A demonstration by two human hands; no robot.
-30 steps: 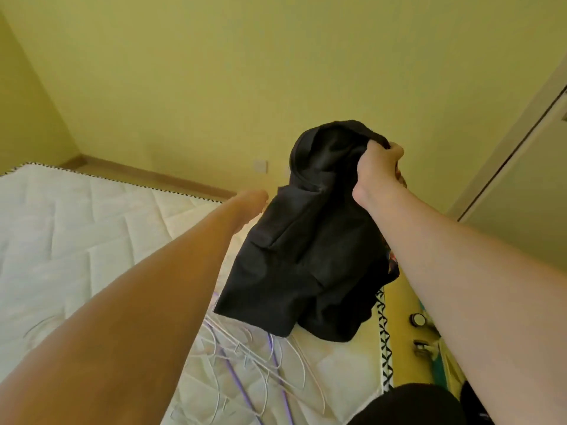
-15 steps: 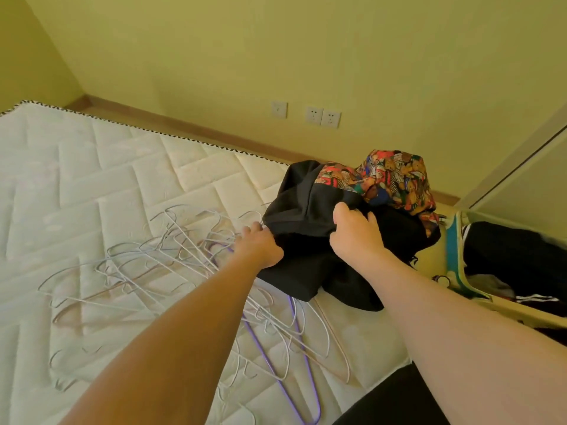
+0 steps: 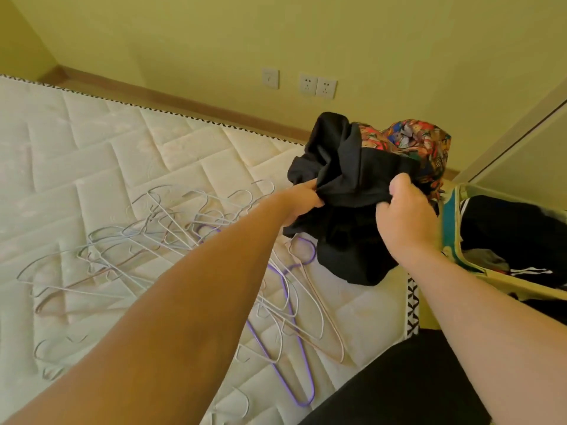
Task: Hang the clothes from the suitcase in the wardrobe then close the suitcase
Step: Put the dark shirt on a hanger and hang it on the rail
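head view: both hands pinch a bunched black garment (image 3: 352,176) above the mattress (image 3: 92,154) corner, left hand (image 3: 302,199) and right hand (image 3: 405,210) with fingers curled into the cloth. it looks soft, light and floppy; best held at the shoulders, over the hangers (image 3: 171,228).

The black garment (image 3: 352,176) is matt, soft cloth, heavily creased; the lining (image 3: 408,139) shows a busy printed fabric with slight sheen. The mattress (image 3: 122,148) is quilted cream cloth, faintly satiny. The hangers (image 3: 171,228) look like thin coated wire, smooth, white and purple. The wall (image 3: 276,32) is matt painted.
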